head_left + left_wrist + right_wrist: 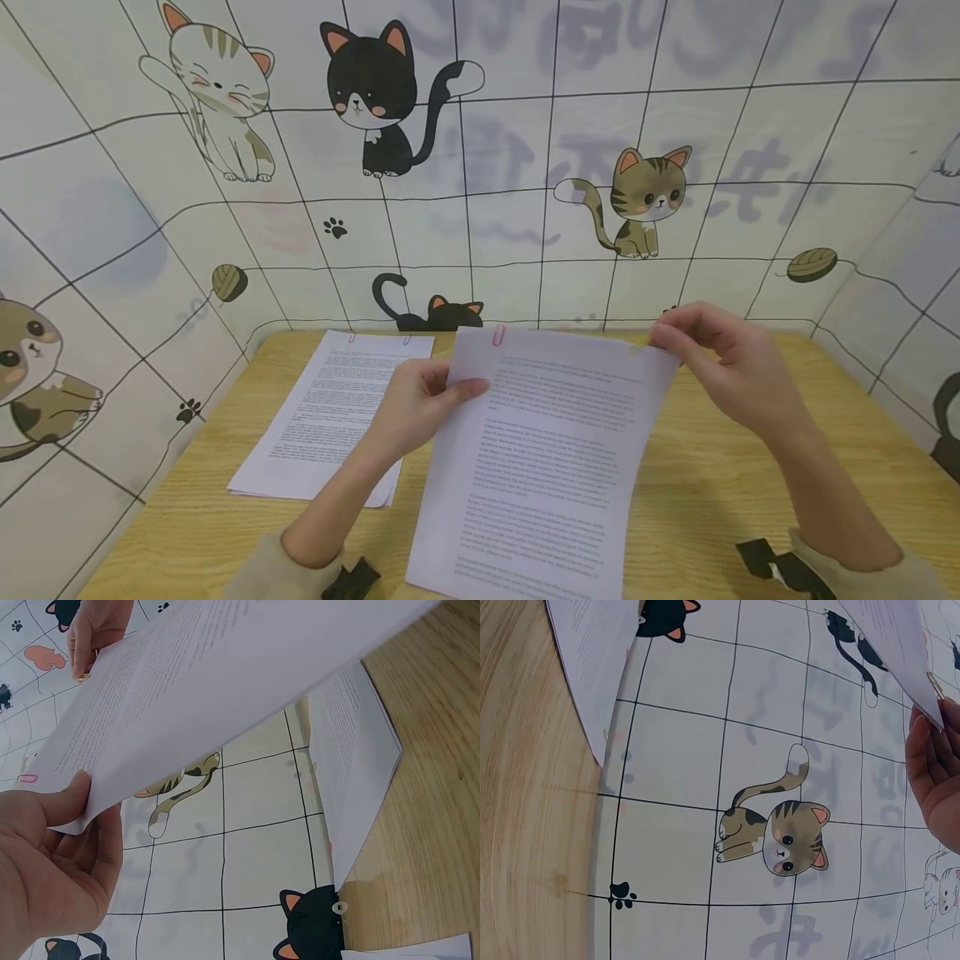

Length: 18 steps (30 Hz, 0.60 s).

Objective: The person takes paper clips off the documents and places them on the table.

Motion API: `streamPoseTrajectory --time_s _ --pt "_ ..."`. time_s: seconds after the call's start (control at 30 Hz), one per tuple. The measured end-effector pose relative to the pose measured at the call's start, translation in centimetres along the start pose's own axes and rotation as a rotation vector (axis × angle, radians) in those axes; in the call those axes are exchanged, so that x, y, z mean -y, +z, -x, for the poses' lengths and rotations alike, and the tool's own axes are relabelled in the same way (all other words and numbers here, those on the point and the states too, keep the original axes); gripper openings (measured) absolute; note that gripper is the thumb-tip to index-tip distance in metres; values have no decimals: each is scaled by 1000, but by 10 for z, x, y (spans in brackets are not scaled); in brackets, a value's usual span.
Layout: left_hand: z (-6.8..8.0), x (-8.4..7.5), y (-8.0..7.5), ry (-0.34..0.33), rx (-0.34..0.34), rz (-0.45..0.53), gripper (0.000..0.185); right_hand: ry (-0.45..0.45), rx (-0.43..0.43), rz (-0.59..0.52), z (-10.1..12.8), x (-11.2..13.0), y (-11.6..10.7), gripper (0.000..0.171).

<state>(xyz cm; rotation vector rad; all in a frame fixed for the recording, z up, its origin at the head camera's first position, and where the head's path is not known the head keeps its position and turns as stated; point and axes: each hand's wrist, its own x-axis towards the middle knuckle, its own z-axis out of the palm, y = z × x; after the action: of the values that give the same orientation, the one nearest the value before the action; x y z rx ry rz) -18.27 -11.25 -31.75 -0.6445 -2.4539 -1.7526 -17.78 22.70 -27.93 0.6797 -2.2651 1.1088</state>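
1. Printed sheets [547,467] are held up off the counter [720,500] in front of the person, tilted so the text faces the head camera, with the lower edge hanging down towards the near side of the counter.
2. The left hand [420,408] pinches the upper left edge, thumb on the front face and fingers behind; the left wrist view shows the same pinch at the margin.
3. The right hand [723,367] holds the upper right corner between curled fingertips, where a small gold-coloured paper clip [934,685] shows in the right wrist view.
4. A pink paper clip [498,336] sits on the top edge near the left corner, so I judge this to be a few sheets clipped together, though the count cannot be told.
5. Handling, as a judgement: very light, thin and floppy. The sheets will sag or curl if held at one point, so two spread grips along the top edge suit them.
6. Paper creases and tears easily at the clips; a gentle pinch on the blank margin is enough, and smooth faces may slide apart if a clip loosens.
7. A second paper stack [330,417] lies flat on the counter to the left, just behind the left hand, with clips at its top edge.
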Motion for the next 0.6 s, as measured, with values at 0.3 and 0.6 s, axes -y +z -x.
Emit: streamPoseTrajectory --time_s 0.3,0.6 --pt "0 -1 -6 -38 -26 -4 13 -13 -22 -13 0 -6 -6 8" --pt "0 0 -9 -41 -20 5 13 -57 -56 -67 1 -11 -13 10"
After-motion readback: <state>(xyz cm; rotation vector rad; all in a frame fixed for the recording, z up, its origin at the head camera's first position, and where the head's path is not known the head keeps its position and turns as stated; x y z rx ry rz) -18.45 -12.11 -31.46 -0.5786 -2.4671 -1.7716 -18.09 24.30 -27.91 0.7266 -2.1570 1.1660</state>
